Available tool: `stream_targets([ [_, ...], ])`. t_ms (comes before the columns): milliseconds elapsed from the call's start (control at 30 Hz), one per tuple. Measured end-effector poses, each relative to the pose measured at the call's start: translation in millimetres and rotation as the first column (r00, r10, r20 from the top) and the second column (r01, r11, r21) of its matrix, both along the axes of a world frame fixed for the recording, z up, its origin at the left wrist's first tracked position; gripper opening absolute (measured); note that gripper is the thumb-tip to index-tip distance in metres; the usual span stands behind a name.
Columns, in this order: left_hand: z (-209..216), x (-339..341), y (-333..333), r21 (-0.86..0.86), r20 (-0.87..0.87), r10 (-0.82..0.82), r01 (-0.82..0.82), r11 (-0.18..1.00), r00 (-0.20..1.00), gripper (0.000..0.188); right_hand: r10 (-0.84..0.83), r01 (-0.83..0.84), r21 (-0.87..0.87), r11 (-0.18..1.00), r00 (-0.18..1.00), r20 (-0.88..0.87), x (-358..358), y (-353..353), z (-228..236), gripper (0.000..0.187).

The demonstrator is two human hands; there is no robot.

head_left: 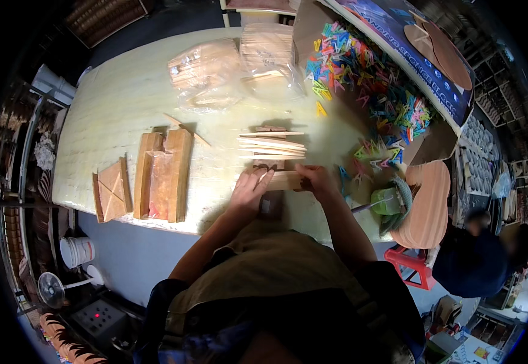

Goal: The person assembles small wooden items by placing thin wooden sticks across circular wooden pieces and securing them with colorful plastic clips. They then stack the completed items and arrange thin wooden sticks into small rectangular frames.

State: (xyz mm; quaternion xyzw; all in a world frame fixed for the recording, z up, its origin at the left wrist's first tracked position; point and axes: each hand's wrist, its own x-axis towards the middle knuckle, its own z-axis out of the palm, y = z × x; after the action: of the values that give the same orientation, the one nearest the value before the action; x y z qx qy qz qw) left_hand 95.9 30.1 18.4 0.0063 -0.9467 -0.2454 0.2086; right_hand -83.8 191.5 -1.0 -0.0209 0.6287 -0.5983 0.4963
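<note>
- An open cardboard box at the upper right is holding many multicoloured plastic clothespins; a few are lying outside it on the table.
- Two clear plastic bags near the table's far edge are holding bundled thin wooden strips.
- The right hand is pinching the right end of a pale wooden piece, its fingers clamped there.
- The left hand is resting over the left end, fingers close together; whether they are gripping cannot be told.
- The piece is lying just in front of loose wooden strips.
- A channelled wooden form is resting on the pale yellow-green table, left of the hands.
- A white bucket is standing on the grey floor.
</note>
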Motion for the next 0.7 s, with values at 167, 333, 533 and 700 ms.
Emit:
stream_targets([
  [167,3.4,-1.7,6.6,-0.007,-0.010,0.046,-0.047,0.999,0.999,0.050,-0.121,0.189,-0.358,0.914,0.971,0.204,24.5,23.9,-4.6,0.035],
  [333,-1.0,-1.8,5.5,-0.026,-0.003,0.050,-0.050,0.998,0.999,0.049,-0.136,0.194,-0.389,0.901,0.976,0.170,38.6,26.9,-12.8,0.037],
  [533,1.7,-2.1,6.7,-0.028,-0.006,0.062,-0.062,0.998,0.998,0.047,-0.151,0.212,-0.375,0.902,0.971,0.186,38.0,22.5,-6.5,0.033],
  [700,1.0,-3.2,6.3,-0.036,-0.023,0.056,-0.057,0.998,0.998,0.046,-0.192,0.235,-0.362,0.902,0.970,0.152,33.9,21.2,-15.9,0.029],
])
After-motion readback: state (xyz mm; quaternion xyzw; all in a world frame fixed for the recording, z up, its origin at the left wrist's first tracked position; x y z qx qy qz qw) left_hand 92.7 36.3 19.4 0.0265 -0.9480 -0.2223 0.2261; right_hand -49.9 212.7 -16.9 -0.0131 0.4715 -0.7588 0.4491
